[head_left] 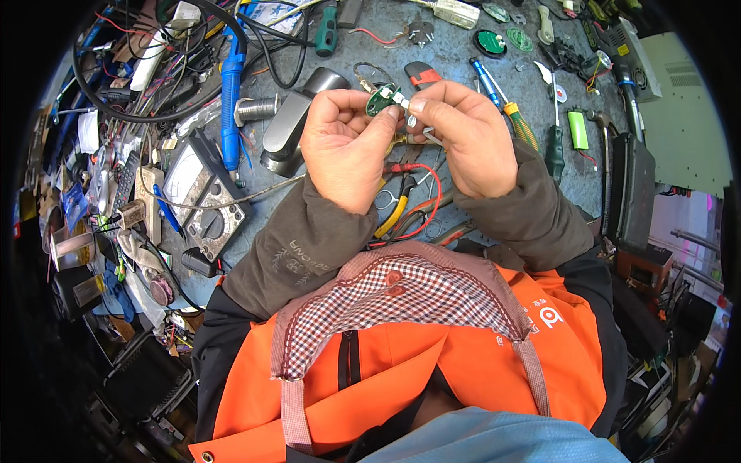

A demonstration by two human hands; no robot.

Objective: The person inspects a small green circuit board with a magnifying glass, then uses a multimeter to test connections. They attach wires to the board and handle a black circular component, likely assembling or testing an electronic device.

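Observation:
My left hand [345, 147] is closed, thumb and fingers pinching a small rounded green circuit board [378, 101]. My right hand [472, 139] meets it from the other side, its thumb and forefinger closed on a small white plug [400, 100] at the board's edge. Whether the plug is seated in the board or only touching it, I cannot tell. A thin looped wire [370, 75] rises behind the board. Just left of my left hand lies a grey metal housing [293, 131]. Beyond my right fingers is a red and black tool [422, 75], partly covered.
An analogue multimeter [207, 202] and a blue tubular tool [231, 108] lie to the left, near heaped cables. Below my hands are yellow-handled pliers [393, 215] and a red lead [438, 197]. On the right are a yellow-green screwdriver [520, 125] and a green battery [577, 130].

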